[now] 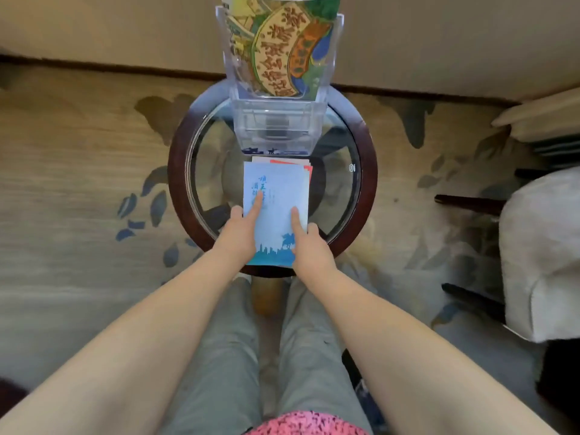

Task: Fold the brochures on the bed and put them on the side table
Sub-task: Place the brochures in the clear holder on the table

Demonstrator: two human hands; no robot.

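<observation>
**Both hands held the top brochure on the side table**

A tan carpet [78,183] with blue-grey leaf patterns filled the floor; a pale armchair [539,246] stood at the right edge; in the middle sat the round side table [175,183], with a dark wood rim around a glass top.

On the far part of the table stood a clear plastic holder [273,130], with a colourful leaflet [282,48] upright in its far pocket; just near of the holder lay a small stack of folded brochures [309,171], whose red and white edges showed at the far and right sides.

The top brochure [276,221], pale blue with a blue skyline at its near end, lay on that stack, and its near end reached out over the table's near rim.

The left hand [238,233] gripped its left edge and the right hand [309,246] gripped its right edge; each laid one straight digit on the cover while its other fingers curled at the side.
</observation>
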